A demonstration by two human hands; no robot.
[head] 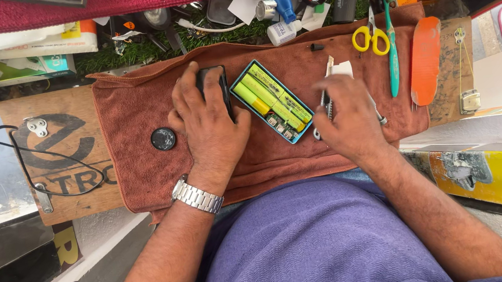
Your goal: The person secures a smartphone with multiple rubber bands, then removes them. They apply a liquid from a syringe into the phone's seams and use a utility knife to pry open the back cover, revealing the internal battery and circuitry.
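Cluttered repair bench, rust-brown towel (137,170) over it. Left hand (209,124) lies palm-down, closed over a black cover (214,81). Just right of it: teal battery case (270,101), open, 3 yellow-green cells inside. Right hand (347,117) pinches metal tweezers (326,103) beside the case. Likely rigid, light, smooth plastic; grip the case by its long edges, off the exposed board end.
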